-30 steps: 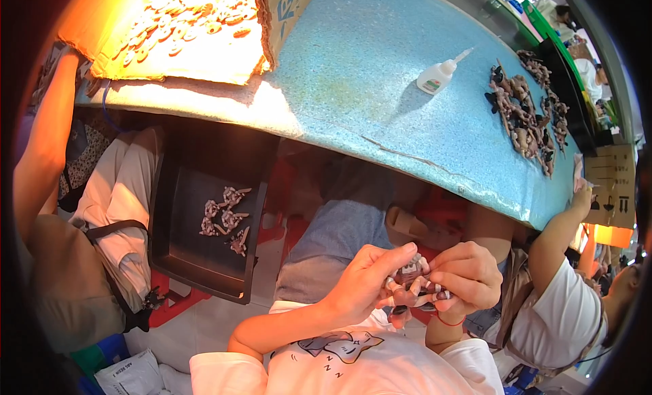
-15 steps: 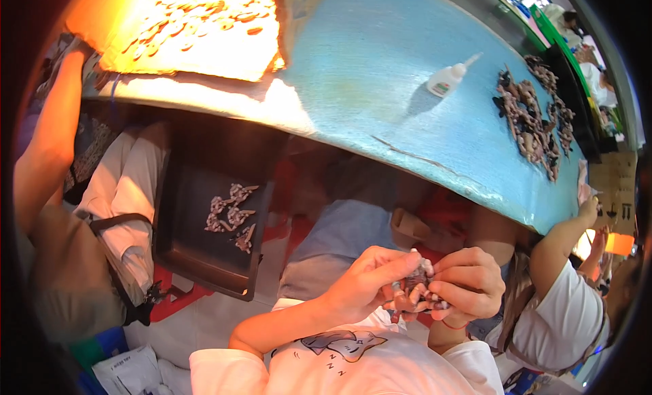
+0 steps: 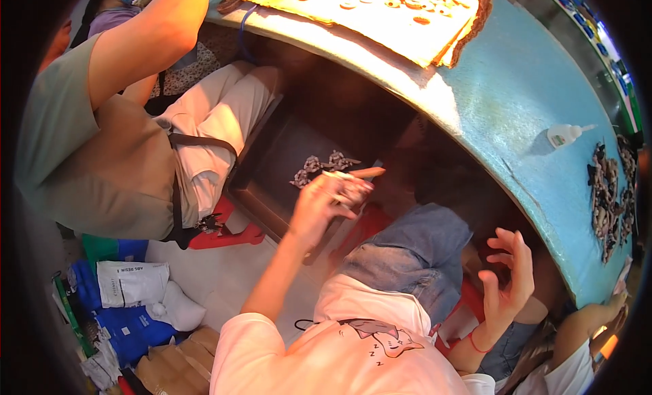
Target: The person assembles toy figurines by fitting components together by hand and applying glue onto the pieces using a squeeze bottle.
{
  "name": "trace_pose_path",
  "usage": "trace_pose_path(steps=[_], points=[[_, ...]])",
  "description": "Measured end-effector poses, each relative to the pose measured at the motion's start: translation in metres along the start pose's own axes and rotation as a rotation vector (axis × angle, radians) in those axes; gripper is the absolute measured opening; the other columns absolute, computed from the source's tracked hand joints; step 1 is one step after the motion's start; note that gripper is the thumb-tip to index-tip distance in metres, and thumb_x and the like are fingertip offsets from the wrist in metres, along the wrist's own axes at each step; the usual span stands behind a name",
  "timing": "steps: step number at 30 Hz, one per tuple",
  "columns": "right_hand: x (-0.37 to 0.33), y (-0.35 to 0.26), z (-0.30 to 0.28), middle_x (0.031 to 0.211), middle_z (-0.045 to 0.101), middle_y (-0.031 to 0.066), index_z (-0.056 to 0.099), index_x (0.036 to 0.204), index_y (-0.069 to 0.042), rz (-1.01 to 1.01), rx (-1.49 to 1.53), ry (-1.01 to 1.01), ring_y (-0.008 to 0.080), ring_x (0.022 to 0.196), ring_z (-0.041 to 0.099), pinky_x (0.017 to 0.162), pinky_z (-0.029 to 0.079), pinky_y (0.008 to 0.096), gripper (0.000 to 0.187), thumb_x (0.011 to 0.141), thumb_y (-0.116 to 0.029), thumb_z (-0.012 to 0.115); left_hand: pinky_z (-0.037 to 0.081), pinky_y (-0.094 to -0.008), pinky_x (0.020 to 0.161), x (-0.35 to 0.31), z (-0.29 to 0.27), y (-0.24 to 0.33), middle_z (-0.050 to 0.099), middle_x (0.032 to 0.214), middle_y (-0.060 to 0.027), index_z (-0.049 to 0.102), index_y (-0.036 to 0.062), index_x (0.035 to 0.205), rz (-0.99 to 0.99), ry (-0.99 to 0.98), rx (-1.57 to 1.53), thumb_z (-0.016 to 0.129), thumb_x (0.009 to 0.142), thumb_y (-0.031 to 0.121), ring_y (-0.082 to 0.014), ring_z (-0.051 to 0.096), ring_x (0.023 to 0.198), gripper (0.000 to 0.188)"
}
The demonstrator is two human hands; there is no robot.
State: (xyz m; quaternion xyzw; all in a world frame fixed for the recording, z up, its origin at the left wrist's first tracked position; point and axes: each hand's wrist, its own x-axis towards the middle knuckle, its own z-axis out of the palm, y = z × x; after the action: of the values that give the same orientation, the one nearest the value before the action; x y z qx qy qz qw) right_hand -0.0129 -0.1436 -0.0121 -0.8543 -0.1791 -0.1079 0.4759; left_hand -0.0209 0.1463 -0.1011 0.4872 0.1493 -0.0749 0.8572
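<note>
My left hand (image 3: 333, 195) is stretched out over a dark tray (image 3: 261, 208), blurred by motion. Its fingers look curled, and whatever is in them I cannot make out; a tan tip sticks out beyond them. Beside those fingers, small knobbly pale-and-dark pieces (image 3: 309, 170) lie in the tray, partly covered by the hand. Off to the right, my right hand (image 3: 509, 276) is raised near the table's edge with fingers apart and nothing in them.
The blue table (image 3: 502, 103) curves across the front. It carries a brightly lit board (image 3: 380, 15) with small pieces, a white dropper bottle (image 3: 565, 135) and a heap of knobbly pieces (image 3: 604, 198). A person's arm (image 3: 156, 35) is at left, another's (image 3: 587, 327) at lower right. Bags (image 3: 132, 284) lie on the floor.
My hands have parted from the small knobbly figure they held together. The left moved left over the tray; the right opened, empty. The view has swung left.
</note>
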Motion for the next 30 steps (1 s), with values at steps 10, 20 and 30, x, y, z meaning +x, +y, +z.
trace_pose_path(steps=[10, 20, 30], points=[[0.008, 0.014, 0.021, 0.110, 0.055, 0.0158, 0.046, 0.127, -0.010, 0.165, -0.241, -0.401, 0.0337, 0.091, 0.057, 0.074, 0.048, 0.0387, 0.058, 0.072, -0.010, 0.067, 0.048, -0.0234, 0.047, 0.040, -0.147, -0.058, 0.058, 0.066, -0.0007, 0.061, 0.0025, 0.081, -0.022, 0.357, 0.565, 0.052, 0.090, 0.026, -0.0076, 0.054, 0.054, 0.026], [0.002, 0.032, 0.006, 0.103, 0.057, 0.0152, 0.047, 0.124, -0.010, 0.081, -0.371, -0.347, 0.0318, 0.087, 0.058, 0.069, 0.049, 0.0381, 0.054, 0.073, -0.014, 0.066, 0.047, -0.0410, 0.076, 0.041, -0.117, -0.062, 0.061, 0.092, -0.0124, 0.064, 0.0041, 0.096, 0.293, 0.436, 1.862, 0.061, 0.076, 0.021, -0.0320, 0.056, 0.088, 0.027], [-0.013, 0.036, -0.048, 0.095, 0.061, 0.0072, 0.062, 0.099, -0.007, -0.118, -0.333, -0.061, 0.0225, 0.074, 0.061, 0.061, 0.050, 0.0316, 0.025, 0.074, -0.012, 0.066, 0.044, -0.0365, 0.069, 0.024, 0.009, -0.042, 0.057, 0.090, -0.0140, 0.062, -0.0020, 0.093, 0.777, 0.257, 1.341, 0.058, 0.076, -0.001, -0.0292, 0.055, 0.081, 0.018]])
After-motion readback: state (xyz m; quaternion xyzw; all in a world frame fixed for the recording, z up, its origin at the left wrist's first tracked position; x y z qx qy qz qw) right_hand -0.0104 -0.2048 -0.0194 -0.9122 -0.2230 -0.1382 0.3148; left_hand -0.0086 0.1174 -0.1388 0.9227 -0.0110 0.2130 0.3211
